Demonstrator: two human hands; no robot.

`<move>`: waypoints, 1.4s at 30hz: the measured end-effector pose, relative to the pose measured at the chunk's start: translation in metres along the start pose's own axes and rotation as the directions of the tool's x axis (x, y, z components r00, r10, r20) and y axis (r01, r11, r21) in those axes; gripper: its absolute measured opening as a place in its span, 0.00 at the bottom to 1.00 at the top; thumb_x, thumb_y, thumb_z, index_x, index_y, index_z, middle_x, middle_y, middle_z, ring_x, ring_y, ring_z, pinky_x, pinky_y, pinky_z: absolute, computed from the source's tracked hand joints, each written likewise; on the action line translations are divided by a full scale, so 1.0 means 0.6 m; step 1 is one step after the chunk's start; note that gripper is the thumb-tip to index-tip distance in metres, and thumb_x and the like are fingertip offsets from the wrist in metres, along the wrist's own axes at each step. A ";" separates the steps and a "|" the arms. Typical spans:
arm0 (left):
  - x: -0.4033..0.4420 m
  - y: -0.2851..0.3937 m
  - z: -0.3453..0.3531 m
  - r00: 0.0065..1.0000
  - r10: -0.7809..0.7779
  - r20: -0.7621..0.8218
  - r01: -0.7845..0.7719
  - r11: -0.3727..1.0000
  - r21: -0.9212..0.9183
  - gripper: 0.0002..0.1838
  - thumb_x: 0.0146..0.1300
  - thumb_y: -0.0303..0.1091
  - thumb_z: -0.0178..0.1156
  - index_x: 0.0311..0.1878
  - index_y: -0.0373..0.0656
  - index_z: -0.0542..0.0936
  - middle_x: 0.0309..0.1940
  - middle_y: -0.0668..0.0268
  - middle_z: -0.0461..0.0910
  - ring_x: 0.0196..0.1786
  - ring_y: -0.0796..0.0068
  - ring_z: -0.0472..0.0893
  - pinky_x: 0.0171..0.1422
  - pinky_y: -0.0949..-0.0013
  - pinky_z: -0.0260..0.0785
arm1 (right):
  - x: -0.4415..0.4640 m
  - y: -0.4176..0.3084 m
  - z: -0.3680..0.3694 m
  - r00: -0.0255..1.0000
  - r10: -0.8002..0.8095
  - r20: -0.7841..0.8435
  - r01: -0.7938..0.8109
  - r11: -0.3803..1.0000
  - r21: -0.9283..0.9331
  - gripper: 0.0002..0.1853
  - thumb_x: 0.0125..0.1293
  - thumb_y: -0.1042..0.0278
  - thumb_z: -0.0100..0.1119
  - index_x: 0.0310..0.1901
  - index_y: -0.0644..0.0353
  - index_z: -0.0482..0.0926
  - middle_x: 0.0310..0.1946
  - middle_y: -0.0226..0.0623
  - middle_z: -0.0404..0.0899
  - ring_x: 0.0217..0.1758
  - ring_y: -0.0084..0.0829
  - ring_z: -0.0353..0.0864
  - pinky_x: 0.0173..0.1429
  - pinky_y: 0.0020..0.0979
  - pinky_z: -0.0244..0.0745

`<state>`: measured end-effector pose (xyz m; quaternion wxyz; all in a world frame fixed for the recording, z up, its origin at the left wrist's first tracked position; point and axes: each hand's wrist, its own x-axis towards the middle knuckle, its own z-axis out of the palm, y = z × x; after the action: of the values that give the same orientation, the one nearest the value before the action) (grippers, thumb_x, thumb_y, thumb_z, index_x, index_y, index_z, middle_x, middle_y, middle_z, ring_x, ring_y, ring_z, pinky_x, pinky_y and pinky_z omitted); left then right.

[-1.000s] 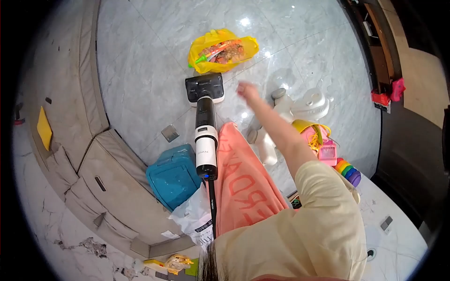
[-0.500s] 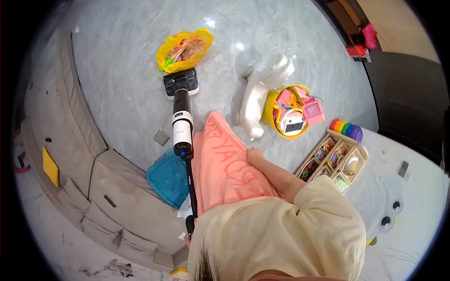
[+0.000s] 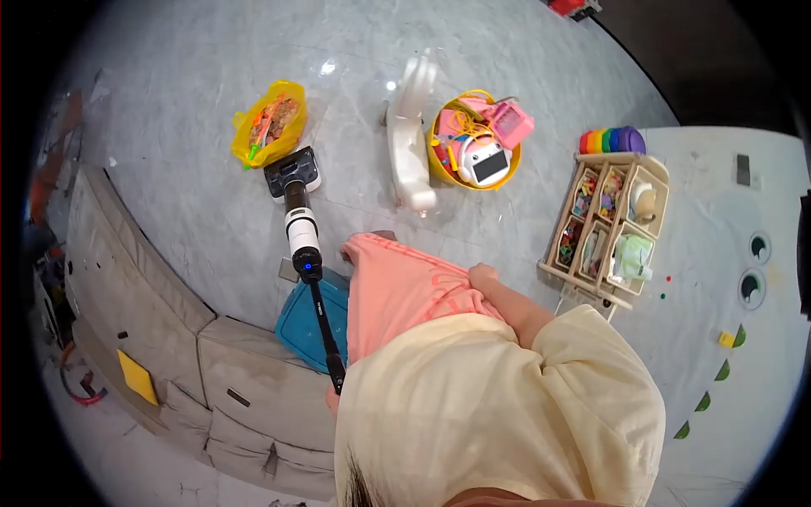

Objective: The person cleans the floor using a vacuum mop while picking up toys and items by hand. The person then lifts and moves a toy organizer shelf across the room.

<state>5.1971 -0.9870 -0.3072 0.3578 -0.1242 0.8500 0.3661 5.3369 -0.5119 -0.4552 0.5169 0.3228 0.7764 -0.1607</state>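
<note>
A cordless stick vacuum (image 3: 304, 232) with a white and black body and a blue light stands tilted on the floor to my left. Its thin black tube runs back to the handle near my hip, where my left hand (image 3: 332, 400) is closed on it; my shirt and the handle hide most of that hand. The floor head touches or nearly touches a yellow plastic bag (image 3: 290, 127) with mixed small items inside. My right hand (image 3: 483, 277) is at the side of my pink lettered trousers (image 3: 405, 283), touching the cloth; its fingers are mostly hidden.
Ahead are a white ride-on toy (image 3: 409, 148) and a yellow bucket (image 3: 439, 169) of toys. On the right, a sectioned organizer (image 3: 583, 156) stands by a pale table (image 3: 710, 279). A teal storage box (image 3: 308, 321) and grey sofa (image 3: 177, 338) lie left.
My view has shifted forward and right, so the sofa shows further in and more of the table appears. The vacuum and my right hand stay near my sides; a step shows in the trousers.
</note>
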 end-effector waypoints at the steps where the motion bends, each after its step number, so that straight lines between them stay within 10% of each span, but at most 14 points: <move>1: 0.001 -0.014 0.010 1.000 0.030 0.008 -0.030 0.999 0.027 0.16 0.55 0.36 0.69 0.42 0.35 0.80 0.28 0.68 0.79 0.35 0.79 0.77 0.38 0.70 0.69 | 0.001 0.023 0.021 1.000 0.001 -0.003 -0.001 1.000 0.018 0.15 0.65 0.67 0.53 0.49 0.58 0.83 0.51 0.47 0.82 0.52 0.41 0.84 0.50 0.40 0.81; 4: 0.022 -0.130 0.018 0.964 0.265 0.015 -0.247 0.875 0.417 0.21 0.50 0.34 0.70 0.45 0.33 0.78 0.25 0.64 0.80 0.33 0.75 0.79 0.36 0.68 0.70 | -0.012 0.098 0.074 0.976 0.009 -0.217 0.018 0.992 0.123 0.14 0.64 0.66 0.53 0.49 0.59 0.80 0.51 0.48 0.78 0.47 0.43 0.85 0.46 0.42 0.81; 8: -0.148 0.224 0.091 0.990 0.132 -0.055 -0.110 0.946 0.305 0.15 0.52 0.31 0.67 0.40 0.33 0.77 0.19 0.65 0.76 0.24 0.72 0.78 0.29 0.68 0.68 | -0.043 0.220 0.084 0.885 -0.011 -0.466 0.126 0.968 0.217 0.13 0.61 0.68 0.55 0.47 0.60 0.77 0.50 0.51 0.75 0.43 0.48 0.83 0.43 0.46 0.80; 10: -0.204 0.312 0.130 1.000 -0.020 0.000 0.020 0.989 -0.144 0.08 0.52 0.29 0.63 0.31 0.37 0.74 0.14 0.67 0.70 0.16 0.74 0.70 0.23 0.70 0.60 | -0.076 0.290 0.095 0.848 0.047 -0.528 0.131 0.947 0.294 0.13 0.60 0.69 0.55 0.46 0.59 0.77 0.49 0.51 0.75 0.42 0.50 0.83 0.42 0.47 0.80; 12: -0.240 0.338 0.153 0.998 0.040 0.050 -0.036 0.997 -0.071 0.08 0.52 0.28 0.63 0.30 0.39 0.72 0.14 0.68 0.68 0.15 0.76 0.68 0.22 0.71 0.57 | -0.106 0.366 0.127 0.809 0.181 -0.560 0.060 0.921 0.385 0.15 0.57 0.69 0.58 0.46 0.59 0.77 0.47 0.51 0.76 0.43 0.50 0.82 0.43 0.46 0.79; 27: -0.276 0.356 0.099 0.909 0.027 0.416 -0.319 0.687 0.653 0.11 0.56 0.35 0.62 0.33 0.35 0.77 0.23 0.63 0.78 0.28 0.71 0.78 0.34 0.67 0.67 | -0.214 0.404 0.399 0.983 0.172 -0.055 -0.110 0.812 0.574 0.10 0.57 0.67 0.61 0.38 0.58 0.86 0.42 0.45 0.85 0.47 0.45 0.85 0.49 0.41 0.81; 42: -0.254 0.445 0.050 0.715 -0.040 0.698 -0.664 0.273 0.696 0.19 0.58 0.43 0.65 0.40 0.34 0.82 0.31 0.63 0.84 0.35 0.68 0.81 0.41 0.64 0.72 | -0.310 0.210 0.538 0.968 0.238 0.075 -0.202 0.571 0.796 0.15 0.57 0.62 0.59 0.44 0.57 0.86 0.47 0.47 0.84 0.51 0.43 0.84 0.54 0.41 0.78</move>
<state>5.1948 -0.7861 -0.0722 0.5202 0.4053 0.7456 -0.0963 5.6944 -0.6691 -0.4099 0.3183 0.6163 0.5864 -0.4183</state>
